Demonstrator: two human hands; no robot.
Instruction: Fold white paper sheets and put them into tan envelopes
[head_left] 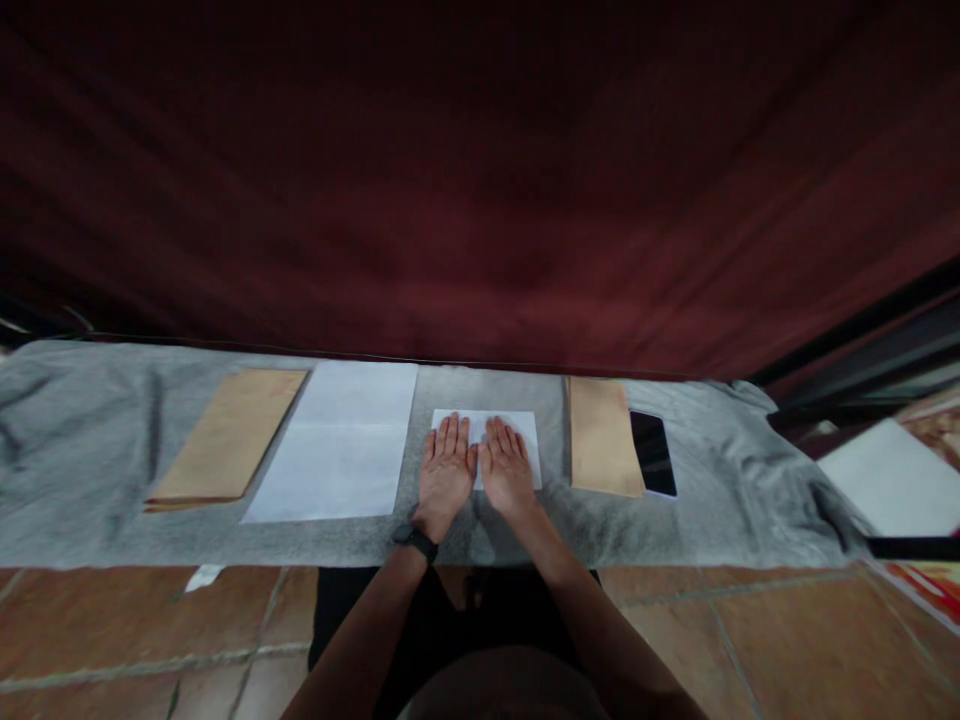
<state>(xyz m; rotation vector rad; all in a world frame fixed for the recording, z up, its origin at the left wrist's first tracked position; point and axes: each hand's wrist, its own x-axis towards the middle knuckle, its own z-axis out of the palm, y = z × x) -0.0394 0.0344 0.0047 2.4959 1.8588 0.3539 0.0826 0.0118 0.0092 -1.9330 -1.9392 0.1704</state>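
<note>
A white sheet of paper (531, 440), small and apparently folded, lies in front of me on the grey cloth. My left hand (448, 467) rests flat on its left part, fingers stretched out and pointing away from me. Beside it, my right hand (508, 465) lies flat on the right part, fingers also extended. The thumbs nearly meet in the middle. Neither hand grips anything. Just left of my left hand lies a large white sheet of paper (337, 440) with a faint crease across it.
Brown paper envelopes (225, 440) are stacked at the left, with another brown stack (604, 435) at the right. Next to that is a dark-screened phone (652, 453). The grey cloth (720, 480) covers the narrow table. A dark red curtain (480, 250) hangs behind it.
</note>
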